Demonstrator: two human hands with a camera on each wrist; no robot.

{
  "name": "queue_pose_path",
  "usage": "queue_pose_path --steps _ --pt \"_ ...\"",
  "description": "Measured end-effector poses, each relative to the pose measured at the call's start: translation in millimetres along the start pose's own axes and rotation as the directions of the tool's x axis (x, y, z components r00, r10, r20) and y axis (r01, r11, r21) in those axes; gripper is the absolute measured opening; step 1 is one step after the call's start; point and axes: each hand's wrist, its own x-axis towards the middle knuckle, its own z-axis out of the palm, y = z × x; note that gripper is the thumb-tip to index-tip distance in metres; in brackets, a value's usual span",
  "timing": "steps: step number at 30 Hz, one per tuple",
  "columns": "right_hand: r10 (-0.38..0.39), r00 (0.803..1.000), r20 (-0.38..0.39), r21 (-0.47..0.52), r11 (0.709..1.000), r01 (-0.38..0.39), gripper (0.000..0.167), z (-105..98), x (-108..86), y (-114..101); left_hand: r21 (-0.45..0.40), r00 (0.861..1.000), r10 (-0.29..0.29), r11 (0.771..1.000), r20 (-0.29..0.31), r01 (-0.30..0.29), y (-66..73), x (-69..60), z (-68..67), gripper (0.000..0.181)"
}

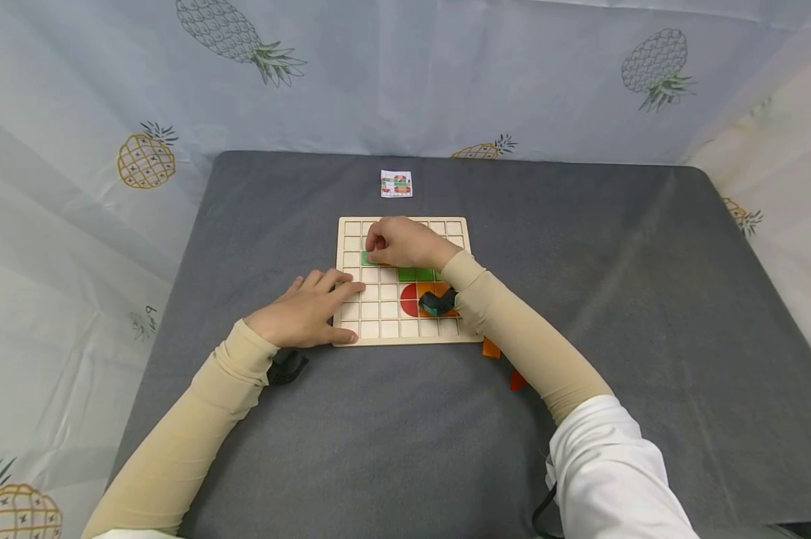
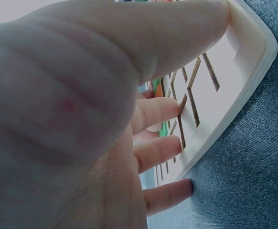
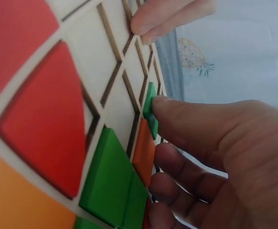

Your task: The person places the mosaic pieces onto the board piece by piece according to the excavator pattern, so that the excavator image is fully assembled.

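Left hand (image 1: 307,308) on a board (image 1: 370,329), right thumb (image 3: 170,109) on a green tile (image 1: 365,258)

At far left hangs a pale curtain (image 1: 61,359) printed with pineapples. Next comes the left hand, open, its fingers spread and its thumb resting on the near left part of the wooden grid board, which lies on the grey tabletop (image 1: 392,449). The green tile sits toward the board's left side. Beyond the board is 1 small printed card (image 1: 396,184). The right hand (image 1: 408,243) reaches over the grid with its thumb on that tile and its other fingers bent beside an orange tile (image 3: 144,152); whether it pinches the green one, I cannot tell.

Further right, more green tiles (image 1: 415,275) lie on the grid, with 2 curved red pieces (image 3: 48,119) and orange pieces (image 1: 432,288) nearer the person. Off the near right corner, partly hidden by the right sleeve (image 1: 533,329), are 1 loose orange piece (image 1: 490,349) and 1 loose red piece (image 1: 518,380).
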Motion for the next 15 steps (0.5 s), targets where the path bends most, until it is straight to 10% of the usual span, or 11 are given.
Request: queue_pose_path --steps 15 --pt "-0.052 0.993 -0.105 0.024 0.998 0.054 0.028 -28 -32.2 -10 0.009 1.000 0.002 1.000 0.006 -0.002 -1.2 1.2 0.5 0.077"
